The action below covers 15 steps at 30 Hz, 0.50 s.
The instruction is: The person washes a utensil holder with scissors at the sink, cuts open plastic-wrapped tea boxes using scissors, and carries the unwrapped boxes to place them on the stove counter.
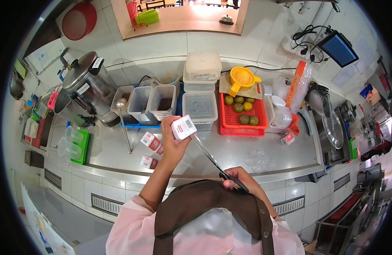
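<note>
My left hand (pixel 173 146) grips a small white and red carton (pixel 183 127), its barcode side facing up, above the steel counter (pixel 179 163). In my right hand (pixel 239 177) is a pair of scissors (pixel 210 158) with black handles. The blades point up and left, their tips at the carton's lower right corner; whether they touch it I cannot tell. Left of my left hand, more red and white cartons (pixel 151 142) lie on the counter, with another small carton (pixel 148 162) nearer the front edge.
A red basket of green-orange fruit (pixel 242 130) stands at the back, a yellow juicer (pixel 242 77) above it. Clear plastic tubs (pixel 199 108), a ladle (pixel 122 104) and a steel urn (pixel 88 85) stand left of it. Crumpled plastic (pixel 258 160) and a small carton (pixel 287 138) lie right.
</note>
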Each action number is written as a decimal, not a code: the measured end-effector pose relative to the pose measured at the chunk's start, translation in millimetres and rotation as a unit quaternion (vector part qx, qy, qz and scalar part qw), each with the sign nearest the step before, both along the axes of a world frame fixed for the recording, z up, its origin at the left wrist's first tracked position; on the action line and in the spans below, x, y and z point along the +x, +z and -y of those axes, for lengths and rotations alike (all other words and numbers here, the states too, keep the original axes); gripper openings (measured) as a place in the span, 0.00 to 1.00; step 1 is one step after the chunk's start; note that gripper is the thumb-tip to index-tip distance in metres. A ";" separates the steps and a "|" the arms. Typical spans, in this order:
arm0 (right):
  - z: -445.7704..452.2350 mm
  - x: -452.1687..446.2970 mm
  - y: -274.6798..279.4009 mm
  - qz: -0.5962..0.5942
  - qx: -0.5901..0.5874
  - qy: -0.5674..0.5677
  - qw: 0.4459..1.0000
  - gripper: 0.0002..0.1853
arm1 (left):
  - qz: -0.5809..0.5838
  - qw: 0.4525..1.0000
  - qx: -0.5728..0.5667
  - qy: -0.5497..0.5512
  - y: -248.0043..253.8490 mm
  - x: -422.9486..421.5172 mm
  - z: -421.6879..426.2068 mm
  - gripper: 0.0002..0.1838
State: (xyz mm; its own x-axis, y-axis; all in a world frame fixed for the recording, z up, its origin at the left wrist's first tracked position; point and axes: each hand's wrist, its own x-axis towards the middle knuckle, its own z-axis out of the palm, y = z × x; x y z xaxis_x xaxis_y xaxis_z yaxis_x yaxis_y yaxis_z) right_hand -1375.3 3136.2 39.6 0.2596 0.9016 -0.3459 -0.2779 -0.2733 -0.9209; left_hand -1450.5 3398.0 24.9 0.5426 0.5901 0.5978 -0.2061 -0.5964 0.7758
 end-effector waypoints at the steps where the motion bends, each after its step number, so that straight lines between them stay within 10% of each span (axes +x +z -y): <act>1: -0.4 0.1 0.7 0.001 0.000 0.002 1.000 0.21 | -0.001 1.000 0.012 0.003 1.1 0.2 -0.6 0.36; 15: -3.6 1.6 -0.4 -0.008 0.008 -0.008 1.000 0.21 | -0.019 0.998 0.056 -0.006 4.1 1.5 -1.6 0.34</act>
